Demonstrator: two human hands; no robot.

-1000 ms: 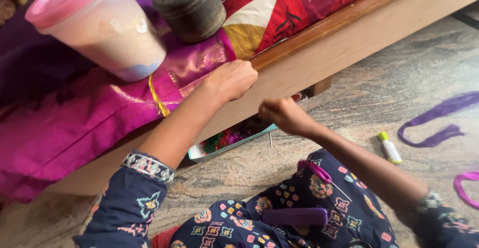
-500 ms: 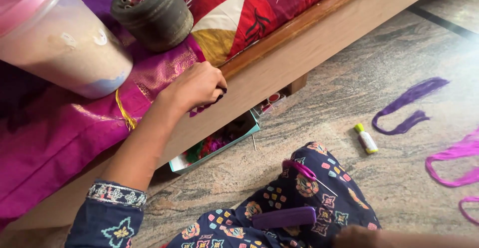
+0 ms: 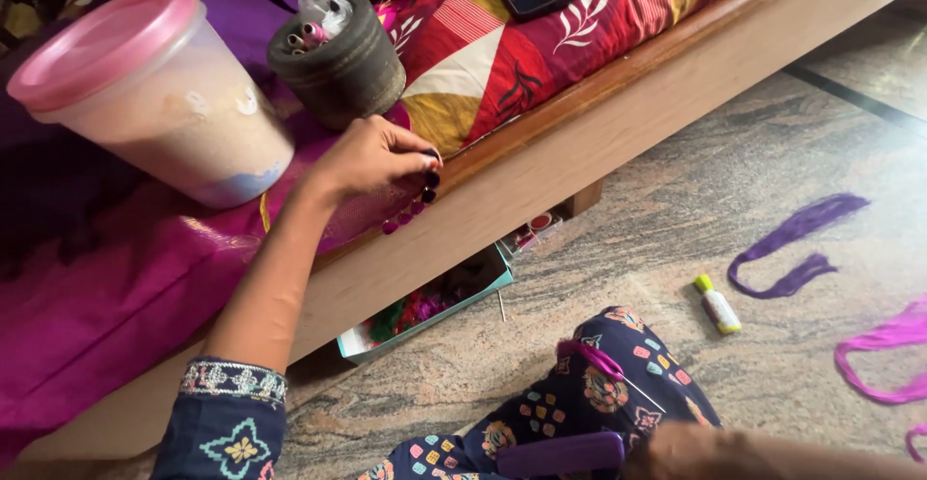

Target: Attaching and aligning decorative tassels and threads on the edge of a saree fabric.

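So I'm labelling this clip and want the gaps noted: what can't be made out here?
- Right hand: head view, cut off by the bottom edge, blurred.
- Left hand fingertips: curled over the magenta cloth, pinch hidden.
- Box under the bed: contents shadowed by the wooden frame.

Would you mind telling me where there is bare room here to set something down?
The stone floor is bare between the wooden bed edge, the glue bottle and the patterned knee. The bed top is crowded: the left hand sits beside the pink-lidded tub and thread holder. Purple strands take the floor's right side.
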